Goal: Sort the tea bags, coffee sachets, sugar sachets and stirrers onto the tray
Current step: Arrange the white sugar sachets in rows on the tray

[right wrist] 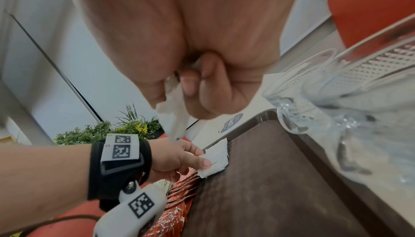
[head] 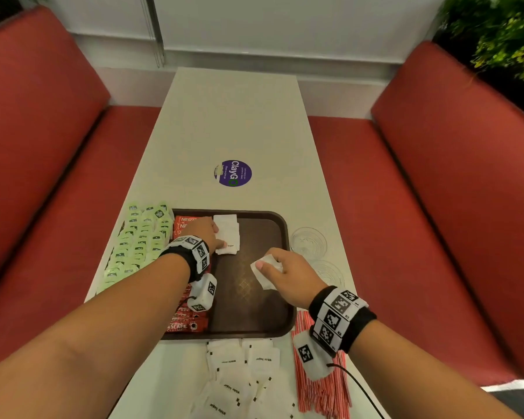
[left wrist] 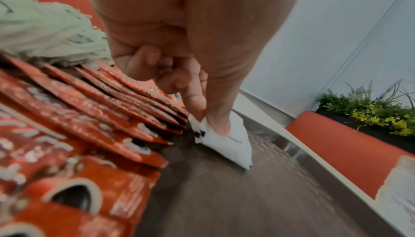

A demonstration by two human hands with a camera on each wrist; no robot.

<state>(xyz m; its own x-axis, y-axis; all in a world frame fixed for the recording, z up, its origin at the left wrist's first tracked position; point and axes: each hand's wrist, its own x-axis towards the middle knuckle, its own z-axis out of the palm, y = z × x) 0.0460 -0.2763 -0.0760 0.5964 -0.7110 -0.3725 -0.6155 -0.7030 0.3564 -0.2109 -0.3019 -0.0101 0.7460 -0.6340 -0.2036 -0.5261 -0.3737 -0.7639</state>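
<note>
A brown tray (head: 280, 228) sits on the near half of the table (head: 233, 122), its left rim hidden under rows of goods. The left hand (head: 204, 232) pinches the near end of a short row of white sugar sachets (head: 228, 234) lying toward the tray's far left, thumb and forefinger closed on the edge of the nearest one. Just left of that row, red coffee sachets (head: 184, 323) run in an overlapping line down the tray's left side. Green tea bags (head: 139, 240) lie in overlapping rows along the table's left edge. The right hand (head: 288, 275) hovers over the tray's right half, fingers curled round a few white sachets (head: 265, 273). More sugar sachets (head: 242, 376) lie loose at the table's near edge, and red-striped stirrers (head: 318, 394) are heaped toward the near right corner. Two clear glasses (head: 309, 241) stand beside the tray's right rim.
</note>
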